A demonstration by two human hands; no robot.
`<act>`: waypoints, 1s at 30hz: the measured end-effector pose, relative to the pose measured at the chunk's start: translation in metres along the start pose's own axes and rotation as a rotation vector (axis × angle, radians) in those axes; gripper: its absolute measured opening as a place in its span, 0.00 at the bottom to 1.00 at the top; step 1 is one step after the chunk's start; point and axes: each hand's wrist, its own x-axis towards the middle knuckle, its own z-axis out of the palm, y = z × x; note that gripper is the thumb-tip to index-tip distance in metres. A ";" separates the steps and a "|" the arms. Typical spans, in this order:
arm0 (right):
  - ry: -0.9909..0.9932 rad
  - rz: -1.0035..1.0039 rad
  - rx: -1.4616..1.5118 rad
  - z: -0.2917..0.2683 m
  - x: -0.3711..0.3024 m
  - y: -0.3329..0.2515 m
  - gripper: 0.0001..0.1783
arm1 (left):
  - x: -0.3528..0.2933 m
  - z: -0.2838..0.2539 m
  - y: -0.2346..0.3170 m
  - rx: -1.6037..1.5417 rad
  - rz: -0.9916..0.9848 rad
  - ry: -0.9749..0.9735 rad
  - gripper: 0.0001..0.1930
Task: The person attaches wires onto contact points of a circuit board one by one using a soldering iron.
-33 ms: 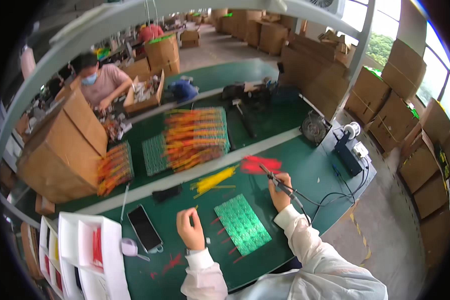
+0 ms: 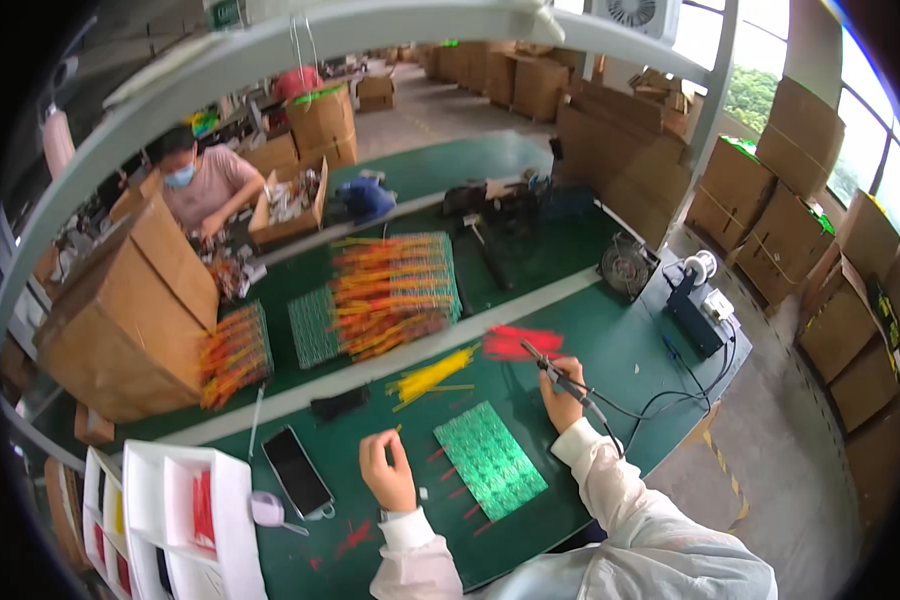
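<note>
My right hand [image 2: 562,393] grips a soldering iron [image 2: 573,385] with a cable trailing from it; its tip points up and left, near a bundle of red wires [image 2: 515,343]. The fingers of my left hand [image 2: 387,472] are pinched together, with a small yellow wire end [image 2: 399,428] showing at the fingertips. Between my hands lies a green circuit board panel [image 2: 492,462], apart from both. Several short red wires [image 2: 453,493] stick out from its left edge. Yellow wires [image 2: 432,376] and a black wire bundle [image 2: 340,402] lie beyond the left hand.
A phone [image 2: 298,470] and a white divided bin [image 2: 185,500] stand at left. Wired panels [image 2: 395,290] are stacked across the rail. At right are a fan [image 2: 627,264] and a soldering station [image 2: 697,315] with loose cables. A co-worker [image 2: 205,180] sits beyond a large carton [image 2: 130,300].
The whole scene sits slightly lower in the picture as the view shifted. Both hands hold nearly the same places around the board and keep their grips.
</note>
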 end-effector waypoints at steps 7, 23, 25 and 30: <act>0.020 -0.032 -0.038 -0.009 -0.006 0.009 0.14 | -0.001 0.004 0.011 -0.086 -0.068 0.032 0.02; -0.005 -0.006 -0.050 -0.002 0.005 -0.002 0.15 | 0.008 -0.003 0.038 0.046 -0.027 -0.026 0.04; -0.043 -0.029 -0.011 0.000 0.003 0.001 0.15 | 0.006 -0.004 0.037 0.065 0.029 -0.013 0.04; -0.154 -0.092 -0.042 -0.008 0.002 0.004 0.16 | 0.002 0.006 0.034 0.118 0.034 -0.041 0.02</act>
